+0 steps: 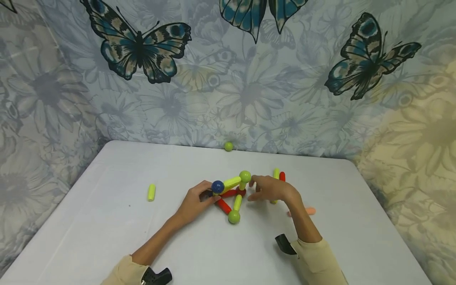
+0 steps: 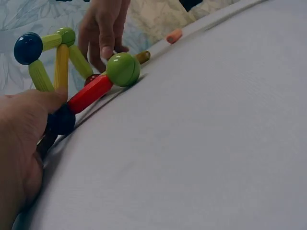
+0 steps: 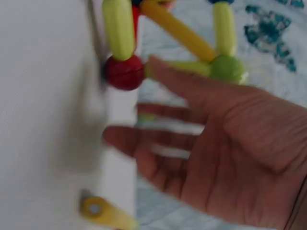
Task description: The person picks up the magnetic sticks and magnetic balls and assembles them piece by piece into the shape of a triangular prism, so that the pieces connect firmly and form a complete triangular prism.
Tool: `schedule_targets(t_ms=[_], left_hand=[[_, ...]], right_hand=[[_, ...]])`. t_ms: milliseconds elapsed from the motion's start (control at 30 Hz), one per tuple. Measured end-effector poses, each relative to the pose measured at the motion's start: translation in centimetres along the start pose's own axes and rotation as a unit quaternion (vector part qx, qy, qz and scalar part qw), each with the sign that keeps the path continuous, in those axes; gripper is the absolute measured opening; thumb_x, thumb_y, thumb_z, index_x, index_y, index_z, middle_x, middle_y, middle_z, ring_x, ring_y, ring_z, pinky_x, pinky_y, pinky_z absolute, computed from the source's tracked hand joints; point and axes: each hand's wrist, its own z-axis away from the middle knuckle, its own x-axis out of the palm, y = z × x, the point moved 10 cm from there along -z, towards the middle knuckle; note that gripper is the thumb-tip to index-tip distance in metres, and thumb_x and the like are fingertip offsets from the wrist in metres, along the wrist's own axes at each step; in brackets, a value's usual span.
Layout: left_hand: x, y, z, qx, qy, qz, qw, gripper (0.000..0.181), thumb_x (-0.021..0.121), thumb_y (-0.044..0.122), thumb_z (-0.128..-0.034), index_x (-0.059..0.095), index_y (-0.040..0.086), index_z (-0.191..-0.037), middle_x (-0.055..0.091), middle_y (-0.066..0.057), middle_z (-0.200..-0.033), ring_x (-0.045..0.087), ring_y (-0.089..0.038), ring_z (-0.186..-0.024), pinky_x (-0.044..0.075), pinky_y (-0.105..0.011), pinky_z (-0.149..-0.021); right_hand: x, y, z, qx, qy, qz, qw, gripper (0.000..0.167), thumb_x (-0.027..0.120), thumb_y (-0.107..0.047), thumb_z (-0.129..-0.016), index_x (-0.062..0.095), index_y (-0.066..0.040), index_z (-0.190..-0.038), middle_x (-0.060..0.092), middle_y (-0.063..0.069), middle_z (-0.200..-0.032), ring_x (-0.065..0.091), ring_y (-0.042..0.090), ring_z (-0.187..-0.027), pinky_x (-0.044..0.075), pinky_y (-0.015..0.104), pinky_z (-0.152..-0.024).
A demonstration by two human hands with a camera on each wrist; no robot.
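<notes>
A frame of magnetic rods and balls stands on the white table, with a blue ball (image 1: 217,187) and a green ball (image 1: 245,176) on top. At its base are a dark red ball (image 1: 241,192), a front green ball (image 1: 234,217) and a red rod (image 1: 223,206). My left hand (image 1: 195,202) holds the frame's left corner, thumb and fingers about the lower dark blue ball (image 2: 63,120). To the right of the frame, my right hand (image 1: 270,188) has loosely bent fingers with nothing in them. Its thumb appears close to the dark red ball in the right wrist view; contact is unclear.
Far left lies a lime rod (image 1: 151,192). One green ball (image 1: 228,146) sits at the table's back edge. Behind my right hand are a yellow-green rod (image 1: 276,173) and a red rod (image 1: 282,176). A peach rod (image 1: 310,211) lies by the right forearm.
</notes>
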Motion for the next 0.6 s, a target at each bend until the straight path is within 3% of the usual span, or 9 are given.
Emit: schedule_targets(t_ms=[67, 200, 400, 600], left_hand=[[0.0, -0.4, -0.6, 0.0, -0.006, -0.009, 0.9999, 0.029, 0.081, 0.01, -0.0909, 0.074, 0.013, -0.119, 0.074, -0.002, -0.115, 0.068, -0.013, -0.108, 0.055, -0.024, -0.098], [0.1, -1.0, -1.9, -0.004, -0.023, -0.013, 0.9997, 0.031, 0.081, 0.011, -0.0903, 0.075, 0.013, -0.121, 0.075, -0.003, -0.114, 0.07, -0.017, -0.112, 0.054, -0.029, -0.104], [0.2, -2.4, -2.6, -0.061, -0.032, 0.023, 0.9973, 0.03, 0.082, 0.011, -0.0901, 0.076, 0.013, -0.119, 0.076, -0.003, -0.112, 0.069, -0.018, -0.11, 0.054, -0.026, -0.101], [0.5, -2.8, -3.0, -0.079, -0.027, 0.011, 0.9965, 0.026, 0.081, 0.014, -0.0914, 0.076, 0.013, -0.117, 0.076, -0.003, -0.112, 0.069, -0.018, -0.109, 0.054, -0.031, -0.102]], right_hand=[[-0.3, 0.2, -1.1, -0.038, 0.007, -0.021, 0.999, 0.037, 0.077, -0.028, -0.096, 0.065, -0.004, -0.122, 0.07, 0.009, -0.107, 0.062, 0.019, -0.094, 0.053, 0.033, -0.085], [-0.4, 0.1, -2.7, -0.097, 0.014, -0.061, 0.9933, 0.026, 0.077, -0.024, -0.096, 0.069, -0.004, -0.111, 0.068, 0.005, -0.1, 0.057, 0.017, -0.091, 0.049, 0.031, -0.085], [-0.3, 0.6, -3.3, -0.08, 0.037, -0.068, 0.9938, 0.03, 0.079, -0.026, -0.094, 0.071, -0.007, -0.116, 0.073, 0.004, -0.111, 0.06, 0.016, -0.097, 0.052, 0.037, -0.097], [-0.5, 0.6, -3.4, -0.068, 0.058, -0.062, 0.9941, 0.028, 0.079, -0.022, -0.094, 0.07, -0.005, -0.115, 0.074, 0.008, -0.113, 0.062, 0.018, -0.097, 0.054, 0.043, -0.1]])
